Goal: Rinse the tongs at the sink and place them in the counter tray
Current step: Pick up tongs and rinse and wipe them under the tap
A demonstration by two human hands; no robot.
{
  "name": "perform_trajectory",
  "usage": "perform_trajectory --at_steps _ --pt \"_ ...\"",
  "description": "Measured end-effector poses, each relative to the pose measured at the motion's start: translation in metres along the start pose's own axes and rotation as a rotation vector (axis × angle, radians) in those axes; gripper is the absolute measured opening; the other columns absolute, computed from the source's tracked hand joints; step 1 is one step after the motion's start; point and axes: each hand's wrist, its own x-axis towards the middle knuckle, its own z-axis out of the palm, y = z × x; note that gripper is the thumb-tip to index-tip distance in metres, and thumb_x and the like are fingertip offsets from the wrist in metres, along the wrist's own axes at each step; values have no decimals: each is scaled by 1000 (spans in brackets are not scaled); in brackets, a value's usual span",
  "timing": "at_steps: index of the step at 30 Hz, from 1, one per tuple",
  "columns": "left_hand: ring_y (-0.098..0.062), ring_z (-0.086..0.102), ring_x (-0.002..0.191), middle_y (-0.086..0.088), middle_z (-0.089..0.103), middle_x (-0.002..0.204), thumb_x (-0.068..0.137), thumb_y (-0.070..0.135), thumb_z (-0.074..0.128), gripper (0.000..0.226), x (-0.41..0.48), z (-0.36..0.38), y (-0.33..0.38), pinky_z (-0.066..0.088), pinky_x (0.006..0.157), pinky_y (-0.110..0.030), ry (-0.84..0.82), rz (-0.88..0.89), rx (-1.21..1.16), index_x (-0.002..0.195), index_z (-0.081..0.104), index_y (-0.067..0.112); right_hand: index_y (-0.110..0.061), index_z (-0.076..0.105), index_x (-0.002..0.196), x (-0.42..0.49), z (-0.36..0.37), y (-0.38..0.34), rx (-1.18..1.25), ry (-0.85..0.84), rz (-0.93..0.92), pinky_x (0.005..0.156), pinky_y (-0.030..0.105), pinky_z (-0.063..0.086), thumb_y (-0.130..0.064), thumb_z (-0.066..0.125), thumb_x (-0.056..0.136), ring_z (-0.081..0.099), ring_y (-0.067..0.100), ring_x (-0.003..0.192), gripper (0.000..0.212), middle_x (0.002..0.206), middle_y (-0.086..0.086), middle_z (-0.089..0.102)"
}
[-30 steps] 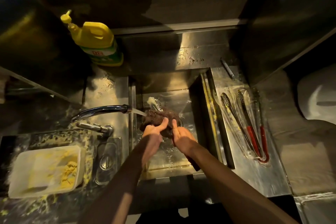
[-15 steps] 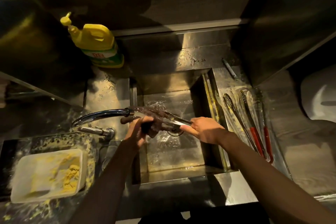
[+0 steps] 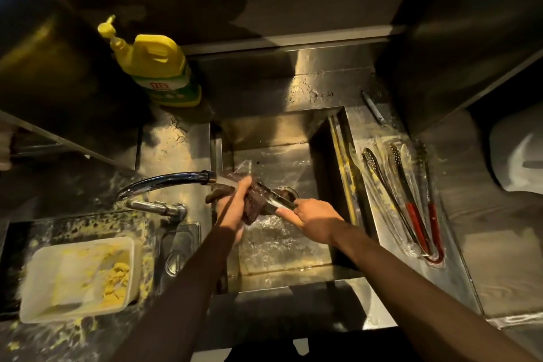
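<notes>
I am at the rinsing step: the tongs (image 3: 277, 201) lie across the sink (image 3: 279, 132), just above the drain, under the stream from the tap (image 3: 164, 181). My left hand (image 3: 235, 209) is curled around a dark scrubbing pad (image 3: 254, 203) that wraps the working end of the tongs, and my right hand (image 3: 311, 219) pinches the handle end with the forefinger laid along the metal. I judge the job about half done, since nothing of this pair has reached the counter tray (image 3: 385, 206) yet. Next I expect to drop the pad, let clean water run over the metal, then lift the tongs up and to the right over the sink's rim. That calls for a firm hold, as wet steel will be slippery. The tray is just beside the sink and already holds the red-handled tongs (image 3: 417, 220), so free space in it looks narrow, and I would lay mine alongside them. A marker (image 3: 373, 107) lies on the counter beyond the tray. To my left stand a yellow detergent bottle (image 3: 155, 67) and a white container (image 3: 79, 276) with yellow crumbs, well apart from my path.
</notes>
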Motion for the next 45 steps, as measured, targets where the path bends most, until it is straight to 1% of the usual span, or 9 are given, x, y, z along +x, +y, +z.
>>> perform_trajectory --at_steps 5,9,13,22,26,29,33,37,45 --pt "-19 70 95 0 74 103 80 49 75 35 8 -17 -3 53 94 -38 -30 143 460 98 70 20 -14 75 89 -10 -12 13 -249 -38 -87 82 36 49 -72 22 96 60 18 86 78 103 2 60" --pt "-29 67 83 -10 71 84 92 25 61 19 12 -24 2 55 79 -38 172 94 145 79 67 13 -15 75 84 -21 -17 29 -57 12 23 84 38 47 -70 22 95 61 21 92 77 108 -3 60" --pt "-16 55 48 -3 56 56 87 12 45 17 3 -24 5 44 50 -21 -67 -117 -193 72 52 10 -21 61 81 -27 -10 24 264 78 111 66 30 43 -71 35 93 57 13 72 57 80 -5 55" --pt "-32 61 105 -22 66 113 102 43 32 49 -3 11 -9 44 102 -48 -122 -224 -517 113 62 6 -30 55 79 -13 7 -31 352 5 -1 80 35 39 -57 32 102 58 27 100 43 97 1 61" --pt "-20 66 93 -9 70 117 106 23 34 37 -7 14 -14 47 96 -34 -175 -258 -285 129 60 10 -23 55 83 -8 12 -40 452 3 38 71 34 39 -59 30 99 55 22 80 47 81 -1 57" --pt "-19 55 116 -1 56 130 103 10 42 33 -6 24 -11 41 100 -27 -184 -185 -148 133 57 9 -28 50 90 -12 16 -47 531 15 -16 75 48 48 -56 26 98 54 27 76 38 82 7 55" --pt "-17 66 94 -4 72 106 87 33 70 21 -4 32 -14 51 82 -29 -203 -207 42 98 73 15 -25 65 65 -13 4 -47 729 18 120 65 34 45 -71 34 93 59 17 63 62 62 -5 61" --pt "-16 54 125 -1 66 128 92 39 63 44 12 24 -15 35 110 -32 -240 -110 143 128 63 14 -24 67 78 -13 -15 -28 584 -2 27 70 41 48 -59 41 100 65 28 78 49 85 13 69" --pt "-9 70 83 -4 68 114 95 18 60 28 -3 45 -27 49 102 -37 -230 -154 -140 121 65 8 -20 56 66 -13 -19 -2 237 59 12 58 35 38 -72 38 93 56 19 62 61 67 1 59"
